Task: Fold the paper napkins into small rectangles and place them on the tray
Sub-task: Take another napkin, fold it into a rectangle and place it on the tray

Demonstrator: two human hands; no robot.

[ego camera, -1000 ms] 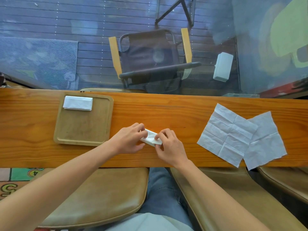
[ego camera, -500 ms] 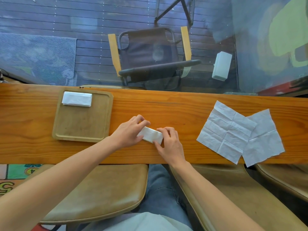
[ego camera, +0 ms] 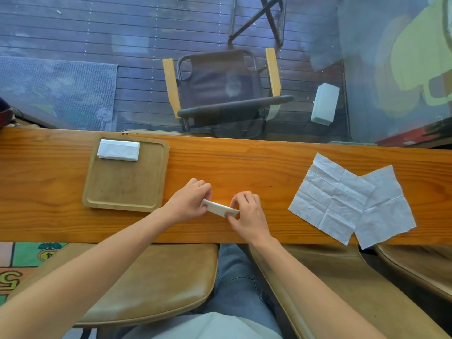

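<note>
**Pinching a folded napkin at both ends**

Sitting at the centre of the frame, slightly below the middle, a small folded napkin (ego camera: 219, 208) lies as a narrow white strip on the wooden table (ego camera: 244, 165), tilted so its right end is lower. The left hand (ego camera: 188, 203) pinches its left end with curled fingers, and the right hand (ego camera: 247, 211) pinches its right end between thumb and fingertips.

Left of the hands, a square wooden tray (ego camera: 127, 189) rests flat on the table. Another folded napkin (ego camera: 118, 150) lies in the tray's upper left corner, well apart from the one being held.

At the right of the frame, two unfolded napkins lie spread on the table: a creased one (ego camera: 330, 196) partly overlapping a second (ego camera: 384, 209) further right, whose lower corner reaches the table's near edge.

Below the table, padded tan seats (ego camera: 151, 285) fill the lower part of the frame. Above the table, in the upper centre, a folding chair (ego camera: 225, 89) stands on dark decking.
</note>
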